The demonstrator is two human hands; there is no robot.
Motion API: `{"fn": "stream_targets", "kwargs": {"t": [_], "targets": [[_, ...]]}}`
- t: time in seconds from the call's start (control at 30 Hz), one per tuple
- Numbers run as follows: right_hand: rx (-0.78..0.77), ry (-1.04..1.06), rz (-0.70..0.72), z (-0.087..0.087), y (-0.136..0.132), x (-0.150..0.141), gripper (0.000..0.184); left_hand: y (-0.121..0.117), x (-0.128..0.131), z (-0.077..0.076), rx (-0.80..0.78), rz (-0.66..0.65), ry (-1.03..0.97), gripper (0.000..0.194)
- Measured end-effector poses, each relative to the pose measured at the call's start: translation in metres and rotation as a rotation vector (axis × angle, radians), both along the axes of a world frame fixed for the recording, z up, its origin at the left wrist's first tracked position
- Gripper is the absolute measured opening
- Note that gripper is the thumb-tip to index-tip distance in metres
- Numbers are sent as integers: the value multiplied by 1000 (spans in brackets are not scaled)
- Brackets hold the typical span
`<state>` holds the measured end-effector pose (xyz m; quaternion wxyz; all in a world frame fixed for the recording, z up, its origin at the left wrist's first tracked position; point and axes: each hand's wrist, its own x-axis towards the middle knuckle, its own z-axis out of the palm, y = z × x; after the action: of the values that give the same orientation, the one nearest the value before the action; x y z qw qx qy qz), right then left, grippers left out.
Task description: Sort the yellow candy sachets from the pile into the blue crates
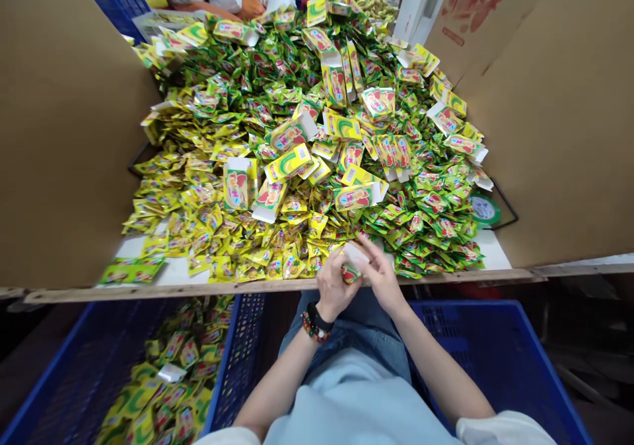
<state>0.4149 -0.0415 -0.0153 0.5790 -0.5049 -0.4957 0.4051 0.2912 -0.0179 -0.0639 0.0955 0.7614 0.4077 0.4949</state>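
Note:
Just over the table's front edge, my left hand (333, 282) is closed around a small candy box (349, 273) with green and red print. The box's white flap end points up and away from me. My right hand (385, 282) is at that end, its thumb and fingers on the white flap, slightly blurred. Right beyond my hands lie loose yellow sachets (292, 260) and, further right, green sachets (421, 227). Several small printed boxes (354, 197) with white flaps lie on top of the heap. What is inside the held box is hidden.
Tall cardboard walls (64, 135) flank the heap on both sides. Below the wooden table edge (198, 288), a blue crate (225, 366) at left holds many packed boxes; another blue crate (495, 359) stands at right. A strip of joined green sachets (131, 271) lies at front left.

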Motion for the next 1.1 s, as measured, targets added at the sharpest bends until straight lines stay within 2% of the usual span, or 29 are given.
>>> {"fn": "stream_targets", "kwargs": {"t": [0.07, 0.13, 0.27, 0.37, 0.47, 0.73, 0.83, 0.87, 0.93, 1.0, 1.03, 1.07, 1.1], "targets": [[-51, -1, 86, -2, 1, -3, 41, 1, 0, 1, -53, -16, -13, 54], [-15, -52, 101, -2, 0, -6, 35, 1, 0, 3, -133, -22, 2, 59], [58, -90, -5, 2, 0, -9, 27, 1, -1, 5, -180, -17, 94, 51], [-52, -31, -81, 3, 3, -11, 26, 1, 0, 5, -154, 21, 118, 54], [-104, 19, -72, 4, 5, -13, 26, 1, 0, 5, -143, 37, 120, 53], [162, -262, 45, 1, -4, -15, 29, 0, 7, 5, -133, 61, 94, 39], [175, -331, 126, 3, -2, -8, 23, -4, -8, 9, -103, 60, 62, 41], [174, -347, 124, 3, 0, -2, 20, -7, -23, 14, -91, 115, 49, 42], [170, -374, 42, 5, 11, 18, 23, -16, -70, 29, -81, 373, 35, 40], [151, -500, -150, 5, 27, 43, 32, -25, -129, 50, -76, 842, 53, 39], [132, -629, -264, 5, 37, 56, 37, -30, -156, 60, -66, 1026, 80, 37], [112, -763, -334, 4, 47, 68, 40, -32, -179, 69, -62, 1129, 126, 38], [99, -879, -350, 3, 57, 79, 42, -33, -193, 77, -53, 1178, 153, 44]]}}
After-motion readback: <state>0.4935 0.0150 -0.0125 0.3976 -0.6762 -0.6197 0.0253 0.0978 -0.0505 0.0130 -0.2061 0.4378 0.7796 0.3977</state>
